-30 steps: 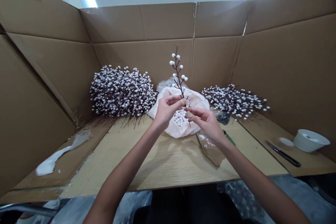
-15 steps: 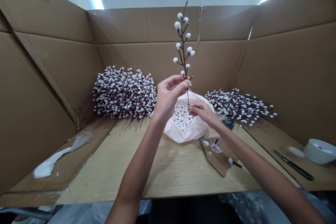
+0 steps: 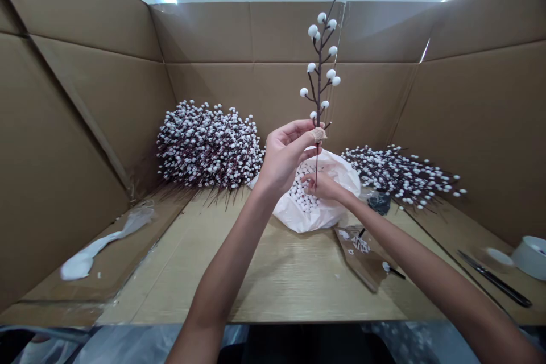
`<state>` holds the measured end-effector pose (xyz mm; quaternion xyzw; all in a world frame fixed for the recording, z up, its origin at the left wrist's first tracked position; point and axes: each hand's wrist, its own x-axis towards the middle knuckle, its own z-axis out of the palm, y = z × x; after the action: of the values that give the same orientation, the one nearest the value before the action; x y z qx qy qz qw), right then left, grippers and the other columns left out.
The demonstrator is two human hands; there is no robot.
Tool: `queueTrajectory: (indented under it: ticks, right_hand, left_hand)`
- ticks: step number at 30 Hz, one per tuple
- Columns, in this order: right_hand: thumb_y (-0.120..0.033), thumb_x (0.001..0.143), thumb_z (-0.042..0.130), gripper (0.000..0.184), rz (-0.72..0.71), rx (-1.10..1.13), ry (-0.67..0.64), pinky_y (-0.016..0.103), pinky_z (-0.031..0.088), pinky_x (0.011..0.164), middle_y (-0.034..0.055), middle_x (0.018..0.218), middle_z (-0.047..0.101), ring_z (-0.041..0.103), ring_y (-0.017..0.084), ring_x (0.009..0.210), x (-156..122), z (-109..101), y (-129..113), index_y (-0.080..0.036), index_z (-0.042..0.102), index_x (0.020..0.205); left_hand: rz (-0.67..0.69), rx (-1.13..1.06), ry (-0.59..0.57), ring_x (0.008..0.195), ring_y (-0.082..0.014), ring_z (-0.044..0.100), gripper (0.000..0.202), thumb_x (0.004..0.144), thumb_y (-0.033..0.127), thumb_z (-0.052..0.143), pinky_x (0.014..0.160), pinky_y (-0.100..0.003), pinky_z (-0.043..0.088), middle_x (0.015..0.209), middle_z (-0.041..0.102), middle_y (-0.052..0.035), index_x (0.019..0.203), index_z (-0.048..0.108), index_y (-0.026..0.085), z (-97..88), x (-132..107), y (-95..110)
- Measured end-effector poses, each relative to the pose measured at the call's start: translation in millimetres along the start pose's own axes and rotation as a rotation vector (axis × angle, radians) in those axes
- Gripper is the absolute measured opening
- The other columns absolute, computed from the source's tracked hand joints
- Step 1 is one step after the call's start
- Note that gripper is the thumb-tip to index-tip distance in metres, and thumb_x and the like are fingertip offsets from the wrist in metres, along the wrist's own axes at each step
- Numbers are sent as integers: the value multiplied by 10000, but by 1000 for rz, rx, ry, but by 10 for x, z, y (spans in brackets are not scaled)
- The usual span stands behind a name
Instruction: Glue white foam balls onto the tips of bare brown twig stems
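Observation:
My left hand (image 3: 285, 153) holds an artificial berry branch (image 3: 319, 71) upright, its thumb and fingers pinched round the lower stem. White round berries sit on the brown twigs, and one short twig near the thumb looks bare. The thumb has a beige wrap on it. Below, my right hand (image 3: 323, 186) reaches into a white plastic bag (image 3: 305, 223), behind the thin end of the stem. Its fingers are slightly curled and apart over the loose white berries (image 3: 302, 198); I see nothing held in them.
A thick pile of berry branches (image 3: 209, 145) lies at the left back, a smaller pile (image 3: 401, 173) at the right. A cardboard piece (image 3: 362, 261) with white smears lies in front. Scissors (image 3: 495, 278) and a white tape roll (image 3: 531, 257) are at right. Cardboard walls (image 3: 205, 82) surround the table.
My right hand has left the lower stem and moved down into the berries in the bag. The branch, still in my left hand, leans a little more to the right. The view has shifted slightly.

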<state>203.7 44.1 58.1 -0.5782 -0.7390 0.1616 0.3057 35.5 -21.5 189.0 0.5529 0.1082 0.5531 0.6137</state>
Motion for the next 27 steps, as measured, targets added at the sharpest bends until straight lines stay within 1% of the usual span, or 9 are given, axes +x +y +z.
queueTrajectory:
  ticks: [4, 7, 9, 12, 16, 18, 20, 23, 27]
  right_hand:
    - [-35, 588, 610, 166, -14, -76, -58, 235, 383, 600, 14, 649, 635, 525, 134, 607, 46, 56, -21, -159, 665, 684]
    - [-48, 586, 618, 120, -20, -58, -57, 244, 391, 583, 6, 601, 606, 513, 132, 582, 55, 69, -38, -159, 618, 631]
    - [-78, 593, 639, 102, -31, -13, -35, 254, 414, 586, 7, 592, 597, 524, 137, 586, 45, 28, -65, -161, 586, 619]
    - [-166, 648, 663, 110, -53, 108, 6, 264, 472, 597, 21, 656, 625, 582, 149, 633, -15, -142, -162, -164, 563, 693]
    - [-347, 782, 639, 224, -109, 343, 25, 289, 548, 677, 44, 805, 682, 660, 151, 738, -209, -521, -418, -167, 573, 898]
    - [-367, 739, 722, 276, -181, 631, 111, 295, 551, 705, 48, 838, 682, 645, 133, 725, -335, -711, -574, -159, 637, 899]
    - [-344, 723, 758, 256, -219, 785, 204, 251, 536, 659, 29, 789, 672, 616, 105, 681, -455, -856, -722, -165, 688, 893]
    - [-353, 749, 751, 234, -281, 919, 292, 234, 525, 638, 14, 767, 665, 591, 91, 660, -594, -962, -905, -188, 713, 911]
    - [-350, 757, 750, 180, -350, 1022, 376, 264, 556, 696, -7, 761, 654, 627, 109, 703, -690, -963, -1066, -213, 668, 840]
  left_hand:
    - [-3, 3, -5, 677, -94, 617, 138, 589, 172, 741, 662, -237, 507, 755, 689, 1, 716, 687, 171, 9, -25, 13]
    - [-16, 48, 17, 688, -107, 625, 164, 576, 184, 764, 681, -248, 500, 748, 696, -7, 727, 702, 168, 10, -43, 27]
    - [-16, 60, 38, 689, -111, 629, 167, 571, 186, 772, 679, -248, 494, 742, 701, -11, 724, 710, 165, 9, -46, 32]
    - [-2, 57, 58, 696, -116, 639, 149, 576, 183, 774, 692, -256, 497, 748, 713, -20, 713, 718, 162, -1, -38, 34]
    - [12, 39, 54, 710, -129, 660, 137, 582, 187, 790, 714, -278, 519, 779, 733, -36, 704, 729, 164, -23, -19, 43]
    - [14, 27, 54, 711, -134, 669, 134, 586, 188, 796, 720, -285, 530, 776, 738, -37, 704, 735, 168, -29, -15, 43]
    - [19, 25, 58, 702, -131, 674, 134, 588, 184, 800, 723, -285, 539, 767, 740, -32, 707, 740, 173, -25, -17, 36]
    - [23, 41, 57, 669, -117, 669, 134, 586, 171, 798, 709, -273, 549, 744, 738, -24, 710, 747, 174, 6, -32, 10]
    - [66, 84, 74, 610, -101, 648, 146, 567, 149, 794, 646, -251, 550, 684, 721, -3, 701, 745, 181, 68, -59, -40]
